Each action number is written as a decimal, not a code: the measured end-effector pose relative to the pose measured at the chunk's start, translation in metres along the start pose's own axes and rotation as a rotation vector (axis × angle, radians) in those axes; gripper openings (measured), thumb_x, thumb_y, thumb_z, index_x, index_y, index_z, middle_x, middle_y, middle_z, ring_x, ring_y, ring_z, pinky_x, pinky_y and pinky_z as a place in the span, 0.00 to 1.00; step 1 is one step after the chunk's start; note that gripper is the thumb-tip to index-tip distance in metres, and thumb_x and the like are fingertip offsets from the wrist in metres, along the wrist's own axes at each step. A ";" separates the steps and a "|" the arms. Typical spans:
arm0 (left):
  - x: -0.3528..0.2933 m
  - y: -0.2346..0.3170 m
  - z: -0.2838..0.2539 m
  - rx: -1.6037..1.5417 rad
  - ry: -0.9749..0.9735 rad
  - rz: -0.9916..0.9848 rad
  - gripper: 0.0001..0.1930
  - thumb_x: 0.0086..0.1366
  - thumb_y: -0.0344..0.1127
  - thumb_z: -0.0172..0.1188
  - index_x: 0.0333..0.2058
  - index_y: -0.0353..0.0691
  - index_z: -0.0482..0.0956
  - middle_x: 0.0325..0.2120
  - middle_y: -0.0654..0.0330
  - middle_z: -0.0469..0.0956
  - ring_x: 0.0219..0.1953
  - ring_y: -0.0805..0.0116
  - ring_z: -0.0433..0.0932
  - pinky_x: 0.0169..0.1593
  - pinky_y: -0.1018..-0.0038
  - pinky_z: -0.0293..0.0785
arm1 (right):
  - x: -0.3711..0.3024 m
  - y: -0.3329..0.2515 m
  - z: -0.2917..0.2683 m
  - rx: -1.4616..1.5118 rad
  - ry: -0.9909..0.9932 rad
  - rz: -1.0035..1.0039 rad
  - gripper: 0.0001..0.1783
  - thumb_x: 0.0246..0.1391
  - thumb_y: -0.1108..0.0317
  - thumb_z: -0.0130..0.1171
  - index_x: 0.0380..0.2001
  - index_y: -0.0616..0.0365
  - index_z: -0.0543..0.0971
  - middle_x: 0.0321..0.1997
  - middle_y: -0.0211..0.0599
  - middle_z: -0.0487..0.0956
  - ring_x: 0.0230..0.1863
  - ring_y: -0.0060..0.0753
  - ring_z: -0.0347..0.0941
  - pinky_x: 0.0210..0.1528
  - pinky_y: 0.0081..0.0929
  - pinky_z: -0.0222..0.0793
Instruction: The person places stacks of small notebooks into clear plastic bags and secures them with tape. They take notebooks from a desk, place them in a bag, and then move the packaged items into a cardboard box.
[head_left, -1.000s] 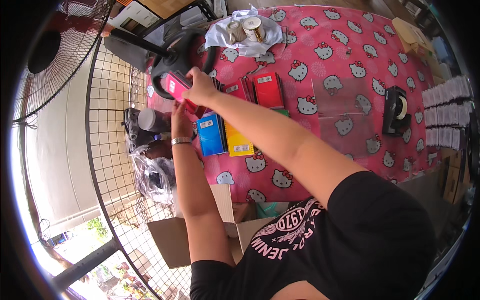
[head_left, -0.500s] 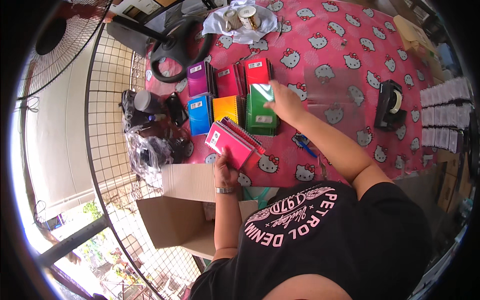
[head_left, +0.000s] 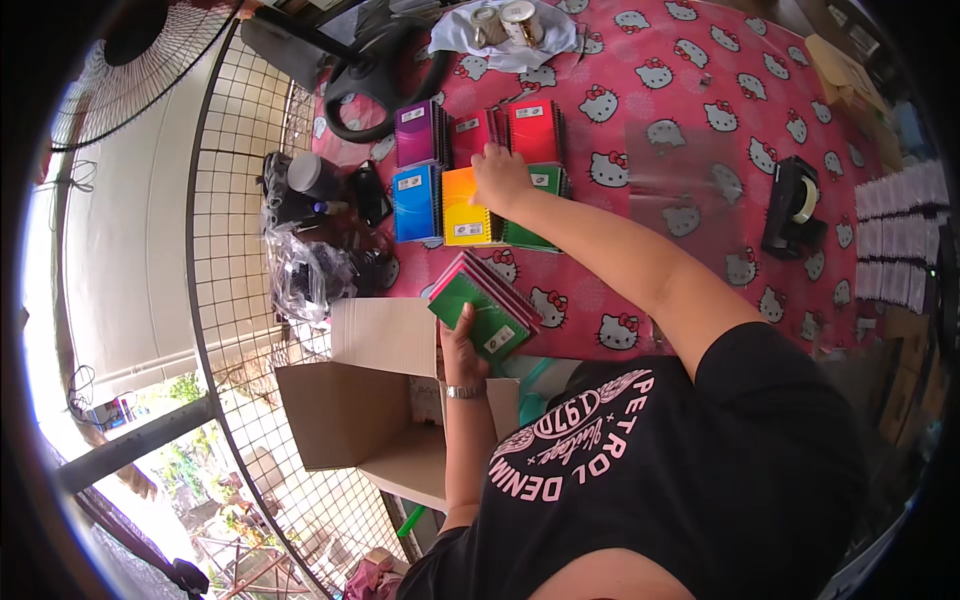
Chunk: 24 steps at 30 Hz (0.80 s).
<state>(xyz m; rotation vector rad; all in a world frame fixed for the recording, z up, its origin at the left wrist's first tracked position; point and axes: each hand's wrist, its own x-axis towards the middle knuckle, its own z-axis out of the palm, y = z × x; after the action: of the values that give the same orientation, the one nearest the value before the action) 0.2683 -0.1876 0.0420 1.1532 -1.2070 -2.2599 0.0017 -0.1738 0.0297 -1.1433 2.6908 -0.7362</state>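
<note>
My left hand [head_left: 462,347] is closed around a small stack of spiral notebooks, with a green notebook [head_left: 482,318] on top and pink ones under it. The stack tilts above the near edge of the table. My right hand [head_left: 503,180] is closed on the upper right part of a yellow notebook [head_left: 462,212] in the near row. Beside that lie a blue notebook [head_left: 413,203] on the left and a green pile [head_left: 545,180] on the right, partly behind my forearm. The far row has purple [head_left: 418,135], dark pink [head_left: 468,138] and red [head_left: 533,132] notebooks.
An open cardboard box [head_left: 345,415] stands by my left arm. A tape dispenser [head_left: 790,210] sits at the right, near stacked clear packs [head_left: 900,235]. Mugs [head_left: 520,22] rest on white cloth at the back. A steering wheel [head_left: 385,85] and plastic bags [head_left: 310,275] lie left.
The green notebook from my right hand now lies on top of the stack in my left. My right hand has moved left to the yellow notebook. The view has shifted slightly.
</note>
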 end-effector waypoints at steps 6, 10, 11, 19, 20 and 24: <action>-0.012 -0.005 -0.033 -0.392 -0.099 -0.241 0.22 0.64 0.46 0.53 0.54 0.41 0.69 0.48 0.58 0.76 0.49 0.59 0.75 0.54 0.61 0.71 | 0.032 -0.051 -0.093 0.331 -0.121 -0.558 0.14 0.48 0.61 0.57 0.22 0.63 0.78 0.25 0.52 0.79 0.31 0.57 0.77 0.33 0.41 0.73; -0.008 -0.008 -0.024 -0.412 -0.079 -0.294 0.23 0.63 0.45 0.55 0.54 0.41 0.70 0.48 0.58 0.76 0.50 0.59 0.75 0.56 0.62 0.70 | -0.031 -0.136 -0.139 -0.238 -0.387 -1.108 0.11 0.45 0.63 0.57 0.25 0.58 0.83 0.31 0.41 0.80 0.39 0.42 0.73 0.44 0.45 0.70; -0.007 -0.006 -0.025 -0.448 -0.092 -0.284 0.25 0.62 0.45 0.57 0.54 0.41 0.69 0.48 0.58 0.76 0.50 0.59 0.75 0.56 0.62 0.70 | -0.062 -0.149 -0.121 -0.122 -0.469 -0.989 0.11 0.46 0.64 0.55 0.25 0.59 0.83 0.35 0.41 0.79 0.42 0.40 0.71 0.54 0.45 0.65; -0.020 -0.020 -0.015 -0.450 -0.378 -0.187 0.40 0.50 0.47 0.70 0.58 0.37 0.63 0.51 0.56 0.73 0.53 0.58 0.74 0.57 0.63 0.70 | 0.024 -0.104 -0.008 0.486 -0.014 -0.449 0.15 0.46 0.60 0.59 0.34 0.57 0.80 0.42 0.41 0.78 0.44 0.49 0.73 0.47 0.44 0.68; -0.025 -0.027 -0.009 -0.338 -0.448 -0.201 0.40 0.49 0.45 0.70 0.57 0.34 0.64 0.50 0.54 0.74 0.50 0.58 0.75 0.55 0.64 0.71 | 0.042 -0.079 0.008 0.230 0.181 -0.069 0.18 0.48 0.54 0.62 0.35 0.57 0.81 0.43 0.40 0.78 0.47 0.45 0.72 0.48 0.42 0.67; -0.049 -0.047 -0.019 -0.214 -0.359 -0.348 0.40 0.49 0.44 0.70 0.57 0.33 0.64 0.51 0.53 0.73 0.51 0.59 0.75 0.56 0.64 0.71 | 0.042 -0.066 0.032 -0.055 -0.023 0.124 0.20 0.51 0.53 0.60 0.41 0.56 0.80 0.44 0.36 0.77 0.51 0.37 0.68 0.53 0.46 0.62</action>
<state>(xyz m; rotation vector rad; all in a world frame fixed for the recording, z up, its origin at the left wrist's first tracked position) 0.3175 -0.1403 0.0227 0.9627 -0.8982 -2.8731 0.0236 -0.2550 0.0363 -0.9788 2.7495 -0.6295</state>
